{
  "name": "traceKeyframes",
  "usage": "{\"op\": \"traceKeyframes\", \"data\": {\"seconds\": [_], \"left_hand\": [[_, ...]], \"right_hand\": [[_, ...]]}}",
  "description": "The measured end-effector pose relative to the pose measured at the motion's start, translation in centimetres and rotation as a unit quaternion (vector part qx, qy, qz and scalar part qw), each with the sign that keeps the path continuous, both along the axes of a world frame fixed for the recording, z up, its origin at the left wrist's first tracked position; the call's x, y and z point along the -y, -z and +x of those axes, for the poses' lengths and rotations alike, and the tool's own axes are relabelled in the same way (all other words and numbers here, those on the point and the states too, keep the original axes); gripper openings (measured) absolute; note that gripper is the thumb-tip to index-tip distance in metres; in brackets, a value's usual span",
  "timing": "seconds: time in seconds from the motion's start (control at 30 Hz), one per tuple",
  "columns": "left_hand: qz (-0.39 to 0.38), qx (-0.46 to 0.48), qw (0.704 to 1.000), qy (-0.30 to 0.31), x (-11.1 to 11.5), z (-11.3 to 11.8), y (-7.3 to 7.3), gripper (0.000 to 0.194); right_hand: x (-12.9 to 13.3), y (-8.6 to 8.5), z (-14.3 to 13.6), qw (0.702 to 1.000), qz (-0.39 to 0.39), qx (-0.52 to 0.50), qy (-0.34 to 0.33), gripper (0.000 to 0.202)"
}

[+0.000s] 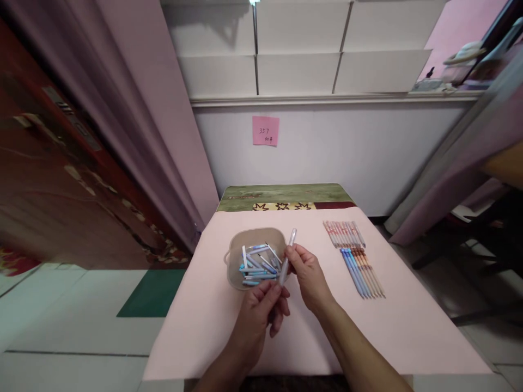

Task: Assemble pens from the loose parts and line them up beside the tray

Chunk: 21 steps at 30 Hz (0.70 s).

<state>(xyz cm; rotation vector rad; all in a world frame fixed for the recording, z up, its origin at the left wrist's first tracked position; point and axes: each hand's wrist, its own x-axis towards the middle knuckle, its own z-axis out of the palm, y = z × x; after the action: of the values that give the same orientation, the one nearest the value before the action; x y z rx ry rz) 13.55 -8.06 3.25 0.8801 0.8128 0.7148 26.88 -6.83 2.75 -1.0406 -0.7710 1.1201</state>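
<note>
- Plainly, the pen (284, 271) is held by both hands above the worktop (196, 326), by the bowl's (233, 267) 3 o'clock side, its far end slanting towards 1 o'clock and its near end towards 7; whether it touches the rim I cannot tell
- The left hand (261, 307) pinches the near end between thumb and fingers; the right hand (308, 272) grips further up, thumb on top, leaving the far end bare
- It looks light and stiff, likely hard plastic; the smooth, pale barrel may slip or roll a little in dry fingers, though it seems hardly fragile
- The best hold for one hand is probably mid-barrel, thumb against fingertips; a pinch at one end would let the other swing
- Loose pens (255, 270) lie in the bowl at crossed angles; any of these would seem easiest to take by a raised end, as the barrels press on one another
- At 2 to 3 o'clock from the right hand, a far row (345, 234) and a near row (363, 272) lie side by side, close enough that a nudge could skew several
- Fingers hide the pen's near end, so its tip or cap cannot be made out; the right thumb covers part of the barrel
- Lower pens in the bowl are buried, the left hand blocks some of its 5 o'clock edge, and both forearms are cut off at 6 o'clock
</note>
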Motion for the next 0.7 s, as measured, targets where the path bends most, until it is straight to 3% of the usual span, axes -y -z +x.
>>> {"op": "traceKeyframes", "data": {"seconds": [0.17,0.37,0.53,0.7], "left_hand": [[-0.005,-0.016,0.999,-0.042,1.2,1.0,0.5,0.037],[0.062,0.029,0.995,-0.077,3.1,1.9,1.0,0.033],[0.074,0.027,0.993,-0.086,5.0,1.5,0.6,0.036],[0.018,0.012,0.993,-0.116,6.6,0.7,0.3,0.038]], "right_hand": [[2.1,-0.3,-1.5,0.997,0.025,-0.053,-0.05,0.034],[4.1,-1.3,-2.7,0.994,0.016,-0.103,-0.034,0.037],[5.5,-2.1,-3.4,0.998,0.043,-0.045,-0.02,0.038],[6.8,-2.2,-4.1,0.996,0.087,0.026,-0.016,0.041]]}}
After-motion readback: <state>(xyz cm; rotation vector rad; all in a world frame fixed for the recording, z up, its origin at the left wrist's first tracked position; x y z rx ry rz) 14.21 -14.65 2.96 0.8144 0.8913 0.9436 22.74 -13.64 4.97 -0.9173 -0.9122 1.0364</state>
